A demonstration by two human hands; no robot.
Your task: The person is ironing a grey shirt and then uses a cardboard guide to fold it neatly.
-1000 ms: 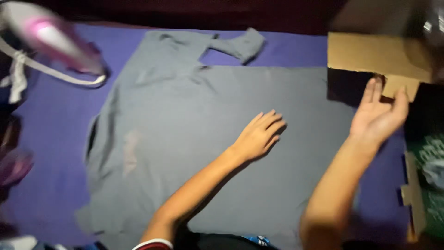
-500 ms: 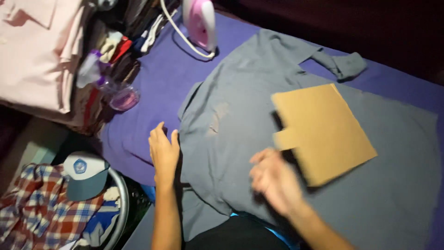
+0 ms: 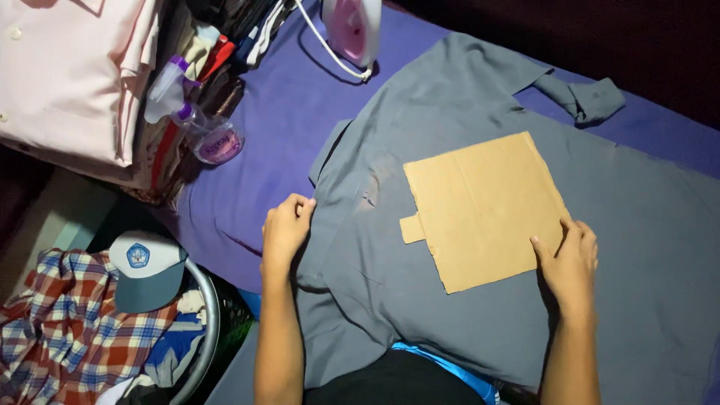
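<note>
A grey shirt (image 3: 615, 247) lies spread flat on a purple cloth (image 3: 277, 127). A tan cardboard sheet (image 3: 480, 206) with a small tab on its left side rests on the shirt's upper middle. My right hand (image 3: 566, 262) presses on the cardboard's lower right corner, thumb on the board. My left hand (image 3: 285, 232) pinches the shirt's left edge near the collar, fingers curled on the fabric.
A pink and white iron (image 3: 349, 30) stands at the far edge with its cord. A spray bottle (image 3: 199, 124) lies by a stack of folded clothes (image 3: 75, 75) at left. A basket holds a plaid shirt (image 3: 52, 330) and a grey cap (image 3: 142, 270).
The view swung left. The cardboard moved from the right side onto the shirt's middle. My right hand now rests on its corner, and my left hand went to the shirt's left edge.
</note>
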